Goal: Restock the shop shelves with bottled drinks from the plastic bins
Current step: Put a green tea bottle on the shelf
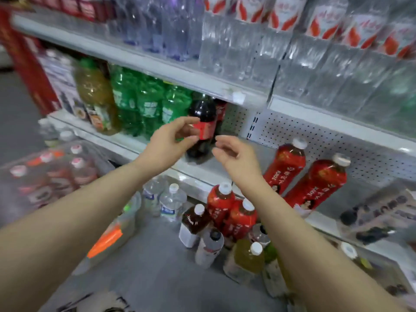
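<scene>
Steadying a dark cola bottle close to the front lip of the middle shelf, a person is curving the left hand around its red label, though blur is hiding whether those fingers are actually gripping. The right hand is hovering just beside it, fingers loosely curled and holding nothing. A careless letting-go risks tipping the bottle off the lip onto the juice bottles crowding the floor below.
</scene>
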`<move>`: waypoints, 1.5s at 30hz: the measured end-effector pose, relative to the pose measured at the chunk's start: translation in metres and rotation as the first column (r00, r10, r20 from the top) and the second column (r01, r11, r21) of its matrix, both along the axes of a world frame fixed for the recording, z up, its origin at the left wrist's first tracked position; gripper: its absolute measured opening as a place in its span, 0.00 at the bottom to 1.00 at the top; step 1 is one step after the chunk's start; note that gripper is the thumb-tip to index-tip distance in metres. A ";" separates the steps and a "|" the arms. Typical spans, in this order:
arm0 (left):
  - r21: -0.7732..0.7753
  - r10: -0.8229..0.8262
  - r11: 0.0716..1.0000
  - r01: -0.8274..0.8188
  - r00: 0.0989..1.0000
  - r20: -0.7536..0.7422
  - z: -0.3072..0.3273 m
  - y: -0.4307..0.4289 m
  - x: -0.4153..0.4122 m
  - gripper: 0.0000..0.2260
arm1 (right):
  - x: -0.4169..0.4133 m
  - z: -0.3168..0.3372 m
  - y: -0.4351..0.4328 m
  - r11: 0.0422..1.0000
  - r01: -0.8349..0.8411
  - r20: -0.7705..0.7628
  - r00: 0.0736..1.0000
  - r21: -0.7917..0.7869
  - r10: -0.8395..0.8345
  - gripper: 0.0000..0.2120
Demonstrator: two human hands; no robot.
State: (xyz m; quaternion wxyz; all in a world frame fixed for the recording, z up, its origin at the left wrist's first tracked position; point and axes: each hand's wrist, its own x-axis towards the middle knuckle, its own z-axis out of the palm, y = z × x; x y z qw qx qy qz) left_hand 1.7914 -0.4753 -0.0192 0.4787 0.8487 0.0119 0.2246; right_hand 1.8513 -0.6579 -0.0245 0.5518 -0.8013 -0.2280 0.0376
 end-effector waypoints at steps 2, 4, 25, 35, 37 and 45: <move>-0.025 0.057 0.998 -0.057 0.998 0.000 -0.009 0.029 -0.015 0.16 | -0.008 -0.010 0.032 0.998 -0.063 -0.030 0.998 0.030 0.064 0.14; -0.041 0.108 0.993 -0.108 0.994 -0.014 -0.021 0.058 -0.031 0.15 | -0.016 -0.025 0.064 0.992 -0.118 -0.053 0.991 0.034 0.120 0.14; -0.107 0.389 0.879 -0.465 0.829 -0.402 -0.177 0.215 -0.139 0.15 | -0.076 -0.148 0.238 0.807 -0.429 -0.283 0.899 -0.407 0.335 0.21; 0.057 0.154 0.986 -0.157 0.714 -0.683 -0.237 0.205 -0.120 0.18 | -0.086 -0.169 0.262 0.177 -0.359 -0.215 0.815 -0.917 0.538 0.26; 0.053 0.103 0.994 -0.095 0.676 -0.729 -0.246 0.200 -0.116 0.21 | -0.086 -0.170 0.264 0.144 -0.344 -0.216 0.810 -0.928 0.545 0.26; 0.051 -0.008 0.995 0.080 0.606 -0.795 -0.265 0.192 -0.118 0.37 | -0.085 -0.174 0.264 0.187 -0.313 -0.165 0.819 -0.931 0.549 0.19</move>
